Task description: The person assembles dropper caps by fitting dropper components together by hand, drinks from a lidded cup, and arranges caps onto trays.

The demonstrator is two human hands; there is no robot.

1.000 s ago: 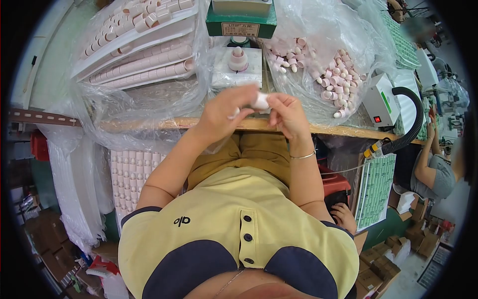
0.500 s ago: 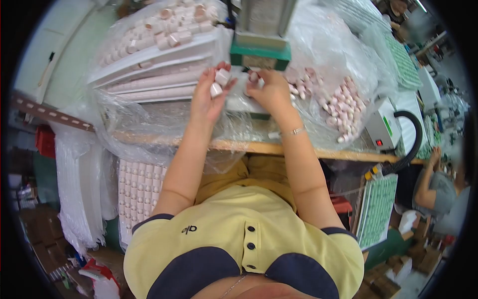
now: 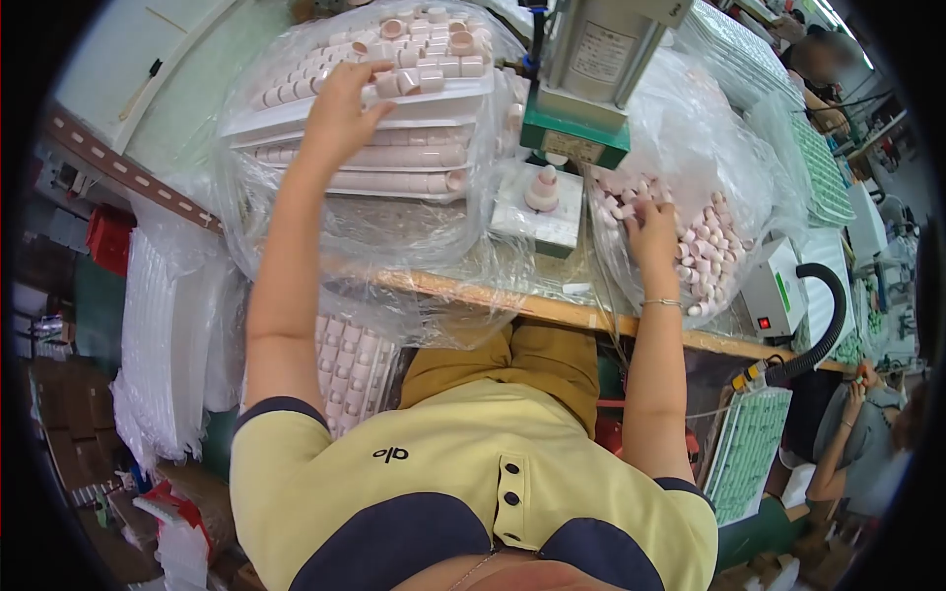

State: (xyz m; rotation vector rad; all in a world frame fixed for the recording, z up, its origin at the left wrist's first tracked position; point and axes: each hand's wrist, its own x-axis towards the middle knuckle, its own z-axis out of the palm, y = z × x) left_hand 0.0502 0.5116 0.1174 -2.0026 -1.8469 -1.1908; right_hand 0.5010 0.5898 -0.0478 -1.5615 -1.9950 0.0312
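My left hand point(image 3: 340, 116) reaches over a white tray point(image 3: 355, 137) of shiny pale-pink caps point(image 3: 448, 67). Its thumb and fingers are apart beside caps at the tray's near edge. My right hand point(image 3: 652, 236) is in a heap of small pink-and-white pieces point(image 3: 705, 251) on clear plastic. Its fingers curl down together among them, and whatever they grip is hidden. Between the hands stands a press with a green head point(image 3: 574, 133). Under it, a pale-pink stepped piece point(image 3: 542, 189) stands upright on a metal block point(image 3: 562, 231).
Clear plastic sheeting point(image 3: 414, 236) lies around the stacked trays and over the wooden table edge point(image 3: 463, 294). At right are a white box with a red switch point(image 3: 774, 295) and a black hose point(image 3: 833, 305). Another person point(image 3: 852, 443) sits at far right.
My left hand moved from near the press to the tray at upper left; the two caps it held are no longer in its palm. My right hand moved from the press to the heap.
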